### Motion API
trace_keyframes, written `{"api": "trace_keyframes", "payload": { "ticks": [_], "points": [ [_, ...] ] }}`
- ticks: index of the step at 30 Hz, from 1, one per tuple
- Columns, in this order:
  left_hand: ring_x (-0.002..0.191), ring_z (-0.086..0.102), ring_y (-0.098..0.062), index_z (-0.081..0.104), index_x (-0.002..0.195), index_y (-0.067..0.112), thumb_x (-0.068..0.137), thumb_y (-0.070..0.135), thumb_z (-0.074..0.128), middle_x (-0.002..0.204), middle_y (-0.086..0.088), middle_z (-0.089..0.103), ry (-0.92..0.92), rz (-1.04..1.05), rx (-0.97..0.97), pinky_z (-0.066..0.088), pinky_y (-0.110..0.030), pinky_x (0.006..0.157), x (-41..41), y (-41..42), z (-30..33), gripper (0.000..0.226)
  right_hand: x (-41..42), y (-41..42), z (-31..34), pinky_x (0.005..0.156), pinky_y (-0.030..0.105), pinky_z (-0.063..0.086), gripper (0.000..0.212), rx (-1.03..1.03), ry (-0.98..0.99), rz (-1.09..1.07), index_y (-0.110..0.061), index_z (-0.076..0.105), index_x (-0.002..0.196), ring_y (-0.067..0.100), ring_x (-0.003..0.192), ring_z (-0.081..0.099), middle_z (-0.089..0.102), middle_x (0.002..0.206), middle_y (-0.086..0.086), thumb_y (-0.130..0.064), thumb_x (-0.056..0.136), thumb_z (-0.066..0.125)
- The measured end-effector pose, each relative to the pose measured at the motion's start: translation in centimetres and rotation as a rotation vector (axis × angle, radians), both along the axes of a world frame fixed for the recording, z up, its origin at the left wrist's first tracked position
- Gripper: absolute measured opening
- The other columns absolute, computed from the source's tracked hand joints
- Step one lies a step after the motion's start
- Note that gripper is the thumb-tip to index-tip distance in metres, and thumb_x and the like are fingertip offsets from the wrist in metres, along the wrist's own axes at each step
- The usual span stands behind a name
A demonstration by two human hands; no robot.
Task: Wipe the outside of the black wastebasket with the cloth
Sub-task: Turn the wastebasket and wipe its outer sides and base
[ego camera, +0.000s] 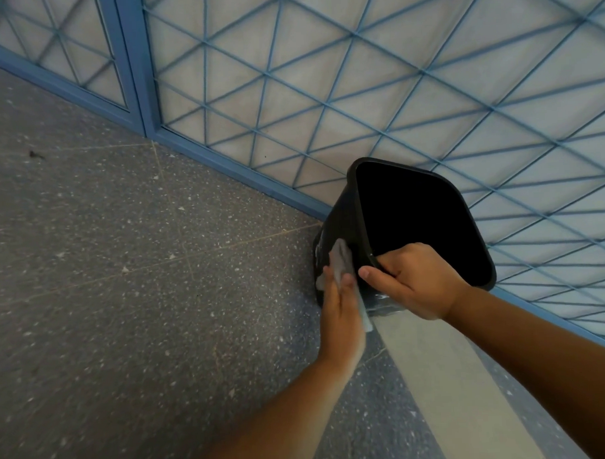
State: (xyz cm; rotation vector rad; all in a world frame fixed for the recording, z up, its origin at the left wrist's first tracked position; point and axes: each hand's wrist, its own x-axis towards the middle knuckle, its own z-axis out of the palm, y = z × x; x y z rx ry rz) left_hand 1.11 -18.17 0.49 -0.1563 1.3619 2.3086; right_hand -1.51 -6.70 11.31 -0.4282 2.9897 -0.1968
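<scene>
The black wastebasket (pixel 338 224) stands on the floor by the blue grille, tilted a little, its dark open mouth facing up toward me. My right hand (pixel 412 280) grips the near rim, fingers inside and thumb outside. My left hand (pixel 341 310) presses a pale grey cloth (pixel 340 262) flat against the basket's left outer wall. The cloth sticks out above my fingers and below my palm. The basket's base is hidden behind my hands.
A blue metal grille (pixel 358 90) with frosted panels runs diagonally behind the basket. Speckled grey terrazzo floor (pixel 124 270) spreads to the left. A pale strip (pixel 436 379) crosses the floor under my right forearm.
</scene>
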Motion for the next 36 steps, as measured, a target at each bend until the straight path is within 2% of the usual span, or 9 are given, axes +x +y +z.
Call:
{"api": "trace_keyframes", "payload": {
  "ticks": [2, 7, 10, 15, 19, 25, 29, 31, 36],
  "points": [
    [0.155, 0.034, -0.018, 0.026, 0.164, 0.022, 0.112, 0.036, 0.036, 0.169, -0.005, 0.032, -0.080, 0.016, -0.035, 0.029, -0.041, 0.128, -1.2, -0.2, -0.9, 0.056, 0.1, -0.1, 0.0, 0.050, 0.035, 0.042, 0.053, -0.015, -0.008, -0.013, -0.019, 0.050, 0.056, 0.011, 0.045, 0.047, 0.048, 0.049, -0.002, -0.053, 0.093, 0.034],
    [0.154, 0.035, -0.008, 0.028, 0.164, 0.028, 0.110, 0.043, 0.040, 0.167, 0.003, 0.036, 0.112, -0.039, -0.021, 0.033, -0.031, 0.126, 0.9, 0.1, -0.8, 0.058, -0.1, -0.2, 0.0, 0.051, 0.034, 0.041, 0.055, 0.011, -0.010, -0.006, -0.019, 0.050, 0.055, 0.012, 0.044, 0.044, 0.047, 0.048, -0.003, -0.053, 0.094, 0.031],
    [0.151, 0.041, -0.014, 0.033, 0.162, 0.020, 0.112, 0.032, 0.036, 0.164, -0.004, 0.041, 0.024, -0.003, -0.085, 0.034, -0.034, 0.126, 0.1, -0.4, -2.3, 0.051, 0.1, -0.1, 0.0, 0.050, 0.034, 0.040, 0.054, 0.007, 0.005, -0.014, -0.021, 0.046, 0.053, 0.011, 0.044, 0.043, 0.044, 0.047, -0.003, -0.055, 0.093, 0.032],
    [0.159, 0.025, -0.015, 0.034, 0.153, 0.051, 0.108, 0.043, 0.041, 0.170, 0.003, 0.033, 0.102, 0.022, 0.046, 0.026, -0.042, 0.130, -0.3, 0.7, 0.6, 0.046, -0.1, -0.1, -0.1, 0.050, 0.032, 0.040, 0.058, 0.002, -0.005, 0.003, -0.020, 0.049, 0.056, 0.011, 0.044, 0.044, 0.046, 0.048, -0.003, -0.058, 0.094, 0.029],
    [0.155, 0.036, -0.019, 0.031, 0.163, 0.018, 0.112, 0.034, 0.037, 0.167, -0.007, 0.037, 0.031, 0.016, -0.052, 0.032, -0.043, 0.127, -0.6, -0.1, -1.0, 0.054, 0.1, -0.1, 0.0, 0.049, 0.035, 0.040, 0.054, -0.006, 0.009, -0.012, -0.022, 0.043, 0.053, 0.012, 0.043, 0.044, 0.044, 0.047, -0.003, -0.057, 0.092, 0.030],
    [0.150, 0.043, -0.010, 0.032, 0.163, 0.022, 0.109, 0.041, 0.041, 0.162, 0.001, 0.045, 0.178, -0.025, 0.008, 0.039, -0.028, 0.122, 0.1, 0.2, 0.2, 0.057, 0.0, 0.0, 0.1, 0.050, 0.035, 0.041, 0.059, 0.009, -0.005, 0.012, -0.018, 0.049, 0.056, 0.012, 0.043, 0.043, 0.044, 0.047, -0.003, -0.058, 0.093, 0.027],
    [0.156, 0.034, -0.016, 0.031, 0.163, 0.019, 0.113, 0.028, 0.037, 0.167, -0.003, 0.037, 0.075, 0.026, -0.046, 0.031, -0.039, 0.128, -1.0, -0.2, -1.8, 0.051, 0.1, 0.0, 0.0, 0.053, 0.039, 0.043, 0.059, -0.009, -0.010, -0.014, -0.017, 0.049, 0.056, 0.012, 0.046, 0.046, 0.048, 0.049, -0.002, -0.058, 0.092, 0.027],
    [0.158, 0.028, -0.013, 0.030, 0.163, 0.025, 0.112, 0.034, 0.038, 0.169, 0.002, 0.034, 0.147, 0.012, -0.021, 0.028, -0.037, 0.129, -1.1, 0.0, -1.0, 0.053, 0.0, -0.1, 0.1, 0.051, 0.036, 0.042, 0.061, -0.010, -0.004, -0.006, -0.018, 0.049, 0.055, 0.012, 0.045, 0.045, 0.047, 0.048, -0.003, -0.060, 0.091, 0.025],
    [0.150, 0.043, -0.020, 0.038, 0.159, 0.017, 0.113, 0.031, 0.036, 0.160, -0.006, 0.047, 0.094, 0.016, -0.087, 0.037, -0.038, 0.124, -0.8, -0.1, -1.7, 0.048, 0.2, -0.1, 0.2, 0.050, 0.035, 0.041, 0.056, -0.012, -0.004, -0.019, -0.020, 0.047, 0.054, 0.011, 0.044, 0.045, 0.045, 0.048, -0.004, -0.057, 0.092, 0.030]
  ]
}}
